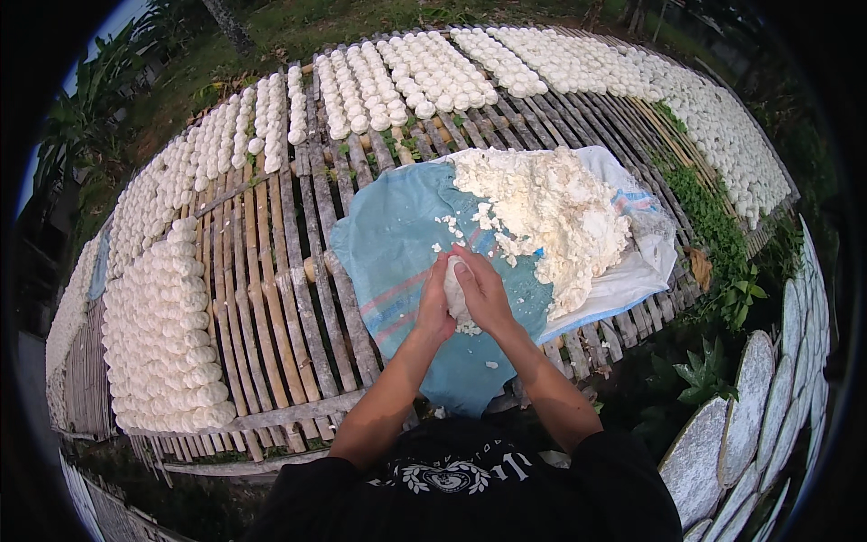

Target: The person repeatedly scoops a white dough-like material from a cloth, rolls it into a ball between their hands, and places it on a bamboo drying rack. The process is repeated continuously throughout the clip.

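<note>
My left hand and my right hand are cupped closed around a white lump near the middle of a teal sheet. Small white crumbs lie around and below my fingers. To the right of my hands, a large heap of crumbly cream-white material is spread over the sheet and a white woven sack.
The sheet lies on a bamboo slat rack. Rows of white round lumps line its far side; more form a block at left. Green plants and standing pale oval sheets are at lower right.
</note>
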`<action>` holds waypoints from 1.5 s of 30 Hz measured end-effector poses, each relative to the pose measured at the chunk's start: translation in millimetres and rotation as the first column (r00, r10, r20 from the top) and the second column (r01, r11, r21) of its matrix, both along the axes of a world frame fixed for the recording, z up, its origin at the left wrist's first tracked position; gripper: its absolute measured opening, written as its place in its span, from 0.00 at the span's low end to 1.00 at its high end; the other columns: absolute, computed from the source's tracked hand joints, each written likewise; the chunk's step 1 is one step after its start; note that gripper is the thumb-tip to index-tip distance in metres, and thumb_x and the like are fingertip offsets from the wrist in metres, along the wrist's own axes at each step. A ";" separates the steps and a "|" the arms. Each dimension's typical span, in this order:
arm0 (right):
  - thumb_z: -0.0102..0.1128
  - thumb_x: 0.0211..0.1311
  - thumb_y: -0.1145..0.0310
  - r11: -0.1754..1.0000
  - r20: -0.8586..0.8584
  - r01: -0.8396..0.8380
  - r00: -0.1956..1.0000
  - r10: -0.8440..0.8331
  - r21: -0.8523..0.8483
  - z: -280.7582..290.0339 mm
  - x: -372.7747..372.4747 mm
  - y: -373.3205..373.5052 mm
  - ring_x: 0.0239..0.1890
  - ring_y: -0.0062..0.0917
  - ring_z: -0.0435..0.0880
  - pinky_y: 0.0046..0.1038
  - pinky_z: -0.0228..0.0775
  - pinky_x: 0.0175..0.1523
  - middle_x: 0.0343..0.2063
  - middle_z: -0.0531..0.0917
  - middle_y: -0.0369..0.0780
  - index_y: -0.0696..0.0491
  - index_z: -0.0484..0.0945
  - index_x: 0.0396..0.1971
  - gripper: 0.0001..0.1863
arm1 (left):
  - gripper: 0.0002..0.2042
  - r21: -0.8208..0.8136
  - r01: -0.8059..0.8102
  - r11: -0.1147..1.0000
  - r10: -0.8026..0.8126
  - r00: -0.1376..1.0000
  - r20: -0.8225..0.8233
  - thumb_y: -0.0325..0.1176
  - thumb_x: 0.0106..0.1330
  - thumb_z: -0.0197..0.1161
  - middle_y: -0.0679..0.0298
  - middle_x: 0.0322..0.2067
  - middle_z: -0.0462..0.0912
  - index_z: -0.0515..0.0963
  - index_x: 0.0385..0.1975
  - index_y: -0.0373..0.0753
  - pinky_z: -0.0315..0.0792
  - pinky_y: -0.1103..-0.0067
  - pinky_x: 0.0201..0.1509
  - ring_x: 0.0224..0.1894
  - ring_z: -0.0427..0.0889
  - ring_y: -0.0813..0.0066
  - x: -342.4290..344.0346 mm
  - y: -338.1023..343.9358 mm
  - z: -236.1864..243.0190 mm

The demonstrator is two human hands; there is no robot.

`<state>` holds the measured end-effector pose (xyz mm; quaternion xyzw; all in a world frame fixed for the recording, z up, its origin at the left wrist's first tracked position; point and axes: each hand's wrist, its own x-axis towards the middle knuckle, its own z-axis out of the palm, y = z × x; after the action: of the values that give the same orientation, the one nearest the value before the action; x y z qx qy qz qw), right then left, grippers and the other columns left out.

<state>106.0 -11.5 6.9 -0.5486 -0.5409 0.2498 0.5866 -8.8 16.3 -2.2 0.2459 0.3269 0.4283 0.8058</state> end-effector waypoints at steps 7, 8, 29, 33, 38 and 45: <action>0.73 0.66 0.63 0.988 0.061 0.150 0.987 -0.148 -0.042 3.5 -16.9 -8.4 0.49 0.36 0.87 0.34 0.79 0.54 0.51 0.85 0.48 0.57 0.80 0.62 0.27 | 0.35 -0.111 -0.019 0.994 0.017 1.000 -0.019 0.69 0.80 0.37 0.63 0.57 0.83 0.76 0.62 0.45 0.77 0.68 0.61 0.59 0.83 0.68 5.2 -16.5 5.6; 0.74 0.65 0.61 0.985 0.097 0.173 0.980 -0.171 -0.005 2.7 -23.2 -11.4 0.48 0.38 0.87 0.36 0.79 0.52 0.49 0.85 0.48 0.57 0.80 0.62 0.28 | 0.35 -0.150 -0.033 0.988 0.028 0.999 -0.035 0.69 0.80 0.37 0.63 0.56 0.83 0.76 0.62 0.45 0.77 0.68 0.61 0.59 0.83 0.68 4.7 -18.6 4.7; 0.64 0.76 0.61 0.999 -0.157 0.020 0.987 -0.027 -0.046 -6.3 -17.8 -11.0 0.48 0.32 0.89 0.32 0.79 0.55 0.47 0.90 0.48 0.59 0.84 0.56 0.19 | 0.35 -0.021 -0.083 0.996 0.084 0.995 0.061 0.66 0.82 0.36 0.60 0.66 0.76 0.65 0.74 0.44 0.73 0.68 0.70 0.68 0.76 0.65 9.2 -26.4 -0.1; 0.63 0.76 0.60 0.979 -0.111 0.081 0.988 -0.103 -0.187 7.6 -20.3 -9.7 0.49 0.36 0.88 0.34 0.78 0.56 0.48 0.89 0.48 0.58 0.83 0.58 0.20 | 0.36 -0.033 -0.185 0.982 0.188 0.976 0.107 0.68 0.81 0.36 0.59 0.67 0.75 0.65 0.75 0.48 0.73 0.66 0.71 0.68 0.76 0.62 15.0 -23.5 -2.7; 0.60 0.75 0.63 0.987 -0.021 -0.084 0.996 0.088 0.134 23.2 -15.0 -19.1 0.50 0.44 0.86 0.37 0.76 0.58 0.48 0.87 0.49 0.59 0.81 0.59 0.20 | 0.37 -0.105 0.048 0.993 0.000 0.911 0.413 0.70 0.79 0.38 0.56 0.70 0.74 0.66 0.74 0.48 0.73 0.63 0.71 0.68 0.76 0.60 -1.9 -14.8 6.6; 0.54 0.77 0.61 0.991 -0.118 0.102 0.989 -0.092 0.084 22.5 -23.3 -10.2 0.56 0.41 0.84 0.40 0.72 0.63 0.53 0.85 0.50 0.60 0.80 0.60 0.22 | 0.37 -0.174 -0.153 0.973 0.196 0.944 0.265 0.70 0.78 0.40 0.58 0.61 0.82 0.73 0.66 0.43 0.76 0.62 0.67 0.63 0.81 0.59 17.1 -7.4 20.6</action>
<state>82.7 -21.6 29.4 -0.5324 -0.4900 0.2272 0.6518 8.2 8.9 18.4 0.0909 0.2616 0.5027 0.8189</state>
